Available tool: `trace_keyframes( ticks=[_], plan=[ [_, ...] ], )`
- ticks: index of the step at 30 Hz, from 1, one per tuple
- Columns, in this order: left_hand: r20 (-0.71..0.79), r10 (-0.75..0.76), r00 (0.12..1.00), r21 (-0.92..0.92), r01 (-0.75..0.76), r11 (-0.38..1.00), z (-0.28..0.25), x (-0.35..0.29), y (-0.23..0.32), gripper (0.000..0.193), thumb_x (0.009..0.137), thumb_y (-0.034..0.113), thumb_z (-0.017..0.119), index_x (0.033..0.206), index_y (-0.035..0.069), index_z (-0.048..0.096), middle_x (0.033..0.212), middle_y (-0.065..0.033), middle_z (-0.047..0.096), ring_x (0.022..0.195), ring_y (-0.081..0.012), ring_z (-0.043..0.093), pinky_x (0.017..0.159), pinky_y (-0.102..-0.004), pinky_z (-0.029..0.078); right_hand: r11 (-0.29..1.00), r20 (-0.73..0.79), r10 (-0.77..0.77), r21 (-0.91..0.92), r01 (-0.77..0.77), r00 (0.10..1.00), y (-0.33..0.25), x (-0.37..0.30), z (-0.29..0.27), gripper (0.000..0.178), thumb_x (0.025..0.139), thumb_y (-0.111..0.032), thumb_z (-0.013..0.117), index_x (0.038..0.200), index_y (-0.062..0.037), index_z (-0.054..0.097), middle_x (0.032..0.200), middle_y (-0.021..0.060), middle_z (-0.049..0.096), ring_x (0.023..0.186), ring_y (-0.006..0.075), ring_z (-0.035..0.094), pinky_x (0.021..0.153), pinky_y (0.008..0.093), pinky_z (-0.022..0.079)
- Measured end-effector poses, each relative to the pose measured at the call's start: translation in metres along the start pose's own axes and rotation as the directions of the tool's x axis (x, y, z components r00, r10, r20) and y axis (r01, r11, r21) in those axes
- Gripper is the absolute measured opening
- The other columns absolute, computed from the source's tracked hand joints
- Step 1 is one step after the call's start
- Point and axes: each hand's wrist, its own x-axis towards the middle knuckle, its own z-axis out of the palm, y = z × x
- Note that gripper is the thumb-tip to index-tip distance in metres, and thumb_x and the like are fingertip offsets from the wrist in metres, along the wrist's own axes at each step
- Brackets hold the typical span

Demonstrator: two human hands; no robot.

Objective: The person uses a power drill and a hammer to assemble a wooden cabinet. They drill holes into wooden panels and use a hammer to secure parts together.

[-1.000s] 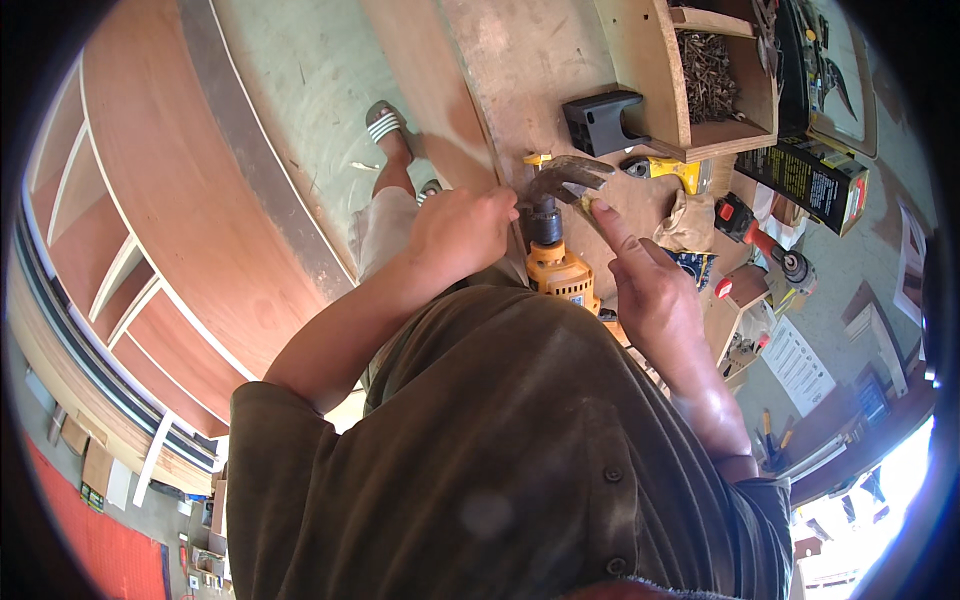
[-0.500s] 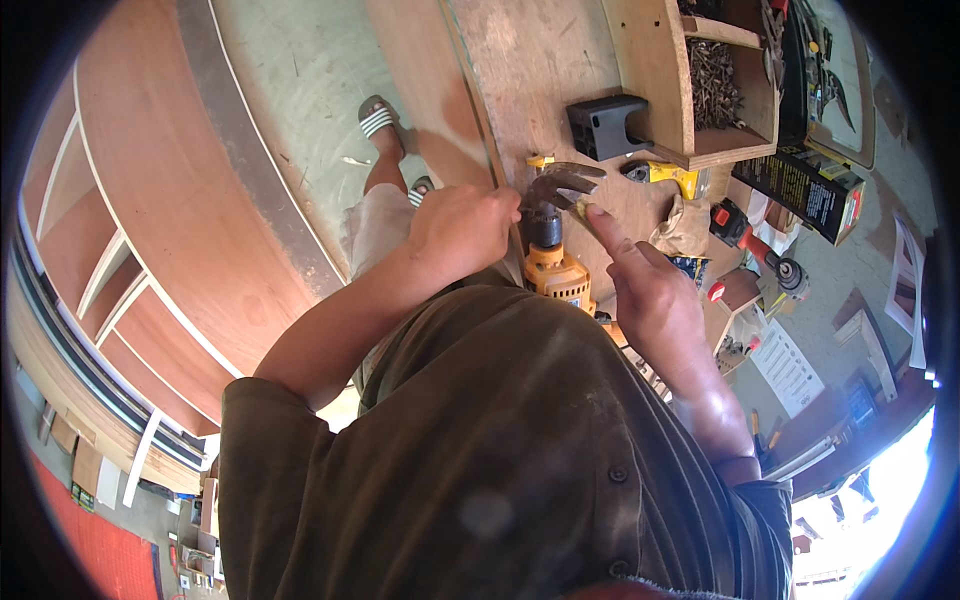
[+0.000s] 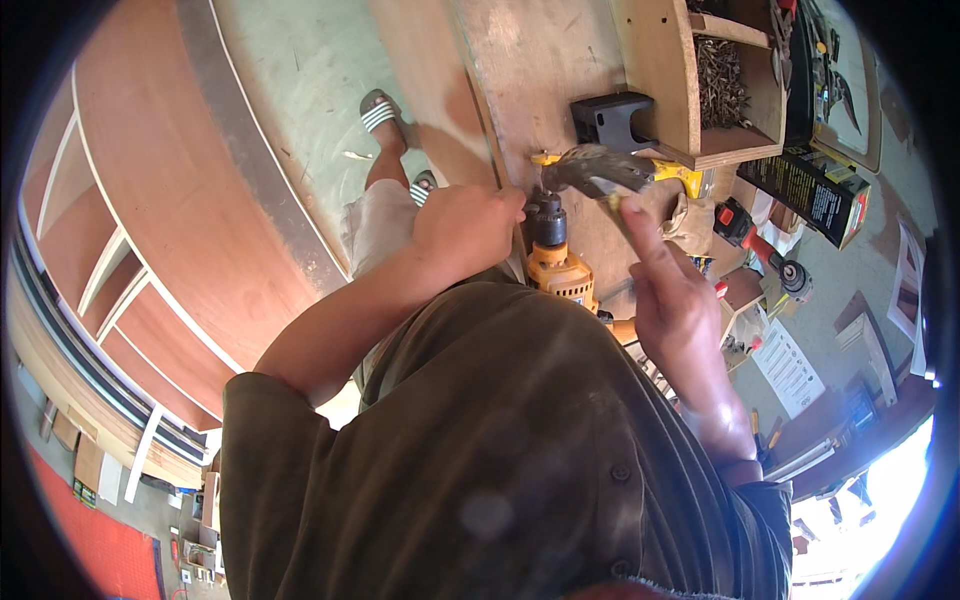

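Note:
My right hand point(image 3: 672, 290) is wrapped round a claw hammer point(image 3: 605, 172), its thumb stretched along the handle toward the head. The hammer head is smeared by motion and hangs over the bench just right of my left hand point(image 3: 465, 230). The left fingers are pinched together at the edge of the wooden bench point(image 3: 535, 60); whatever is between the tips is hidden. Below the hammer head lies an orange power drill point(image 3: 560, 272) with a black chuck, close against my shirt. A small yellow piece point(image 3: 545, 159) sits just beyond the hammer.
An open wooden box point(image 3: 660, 85) of nails point(image 3: 722, 80) stands at the far right of the bench, beside a black plastic part point(image 3: 608, 118). A red-and-black cordless drill point(image 3: 767, 250) and a black carton point(image 3: 808, 192) lie further right. A large framed wooden panel point(image 3: 160, 190) fills the left.
The hammer head has swung to the right and now blurs, with my right hand shifted slightly right and down. My left hand stays pinched at the bench edge.

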Motion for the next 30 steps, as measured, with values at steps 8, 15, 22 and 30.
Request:
trace_keyframes(
  ticks=[8, 15, 22, 30],
  plan=[
    [-0.055, 0.046, 0.997, 0.0, -0.046, 0.999, 0.004, 0.001, -0.006, 0.019, 0.095, 0.023, 0.061, 0.094, 0.007, 0.071, 0.076, -0.0171, 0.071, 0.074, -0.0379, 0.071, 0.065, -0.0524, 0.055, 0.997, 0.09, 0.053, -0.065, -0.048, 0.995, 0.006, 0.008, 0.027, 0.071, 0.085, 0.004, 0.065, 0.149, -0.0242, 0.053, 0.079, 0.0121, 0.061, 0.065, 0.0334, 0.063, 0.06, 0.0485, 0.051],
    [-0.025, 0.02, 0.999, -0.014, -0.02, 1.0, 0.008, 0.005, -0.008, 0.015, 0.092, 0.015, 0.06, 0.098, 0.005, 0.069, 0.084, -0.0184, 0.073, 0.082, -0.039, 0.07, 0.072, -0.0524, 0.054, 0.991, -0.274, -0.115, 0.03, 0.128, 0.955, 0.011, 0.001, 0.014, 0.069, 0.086, 0.003, 0.065, 0.149, -0.0221, 0.052, 0.081, 0.0116, 0.062, 0.066, 0.0328, 0.064, 0.06, 0.047, 0.052],
    [-0.175, 0.101, 0.979, -0.074, -0.115, 0.991, 0.015, -0.001, -0.006, 0.019, 0.095, 0.023, 0.06, 0.093, 0.009, 0.071, 0.073, -0.0173, 0.07, 0.072, -0.0378, 0.071, 0.065, -0.0513, 0.055, 0.999, -0.088, -0.047, -0.016, 0.046, 0.995, 0.004, 0.004, 0.019, 0.069, 0.087, 0.002, 0.064, 0.149, -0.0243, 0.052, 0.081, 0.0128, 0.061, 0.068, 0.0346, 0.065, 0.062, 0.0472, 0.053],
    [-0.037, -0.005, 0.999, -0.007, 0.005, 1.0, 0.008, 0.007, -0.006, 0.02, 0.094, 0.019, 0.061, 0.104, 0.006, 0.072, 0.089, -0.019, 0.073, 0.084, -0.0401, 0.07, 0.075, -0.0523, 0.054, 0.997, -0.172, -0.047, 0.05, 0.056, 0.984, -0.002, -0.004, -0.007, 0.071, 0.086, 0.013, 0.06, 0.149, -0.0181, 0.053, 0.107, 0.0184, 0.068, 0.092, 0.0342, 0.07, 0.078, 0.0406, 0.055]
  ],
)
